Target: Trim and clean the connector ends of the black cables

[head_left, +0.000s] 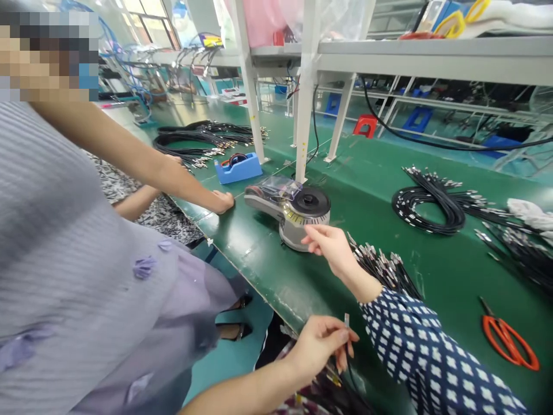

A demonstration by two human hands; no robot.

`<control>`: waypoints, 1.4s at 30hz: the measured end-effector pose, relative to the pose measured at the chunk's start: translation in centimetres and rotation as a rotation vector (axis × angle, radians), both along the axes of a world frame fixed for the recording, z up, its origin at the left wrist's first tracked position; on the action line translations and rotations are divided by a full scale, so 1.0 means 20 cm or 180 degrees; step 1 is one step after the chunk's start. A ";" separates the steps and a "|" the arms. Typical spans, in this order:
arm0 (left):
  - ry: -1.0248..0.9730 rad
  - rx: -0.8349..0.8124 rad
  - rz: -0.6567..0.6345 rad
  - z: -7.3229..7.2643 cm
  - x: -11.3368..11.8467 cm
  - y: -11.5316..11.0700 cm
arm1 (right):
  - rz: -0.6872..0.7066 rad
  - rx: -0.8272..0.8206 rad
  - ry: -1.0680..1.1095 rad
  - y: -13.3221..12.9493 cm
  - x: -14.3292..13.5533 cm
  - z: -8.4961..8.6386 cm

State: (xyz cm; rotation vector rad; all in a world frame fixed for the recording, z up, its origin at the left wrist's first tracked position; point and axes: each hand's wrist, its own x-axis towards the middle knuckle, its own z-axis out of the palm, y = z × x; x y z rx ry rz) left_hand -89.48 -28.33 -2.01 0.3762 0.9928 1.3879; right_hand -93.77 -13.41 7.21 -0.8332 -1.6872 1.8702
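Observation:
Low in the view, my left hand [324,340] pinches a thin black cable [353,377] just below its end. The cable's flat silvery tip [347,319] points up above my fingers, and the rest hangs down past the table edge. Higher up, my right hand [330,245] is at the near side of a grey round tape dispenser [294,233] with a black disc on top. Its thumb and forefinger are pressed together close to the dispenser's marked rim. Whatever lies between those fingertips is too small to make out.
Beside my right wrist lies a bundle of black cables [384,262]. Orange-handled scissors [510,340] and a coiled cable bundle [427,207] are to the right. A blue tape holder [239,168] stands beyond. At left, a co-worker's hand [221,202] rests on the green table [259,259]. Shelf posts [306,115] rise behind.

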 end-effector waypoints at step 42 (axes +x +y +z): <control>0.0039 0.0132 -0.0004 0.00 0.00 -0.01 | -0.0871 0.0220 0.0638 -0.02 -0.08 -0.04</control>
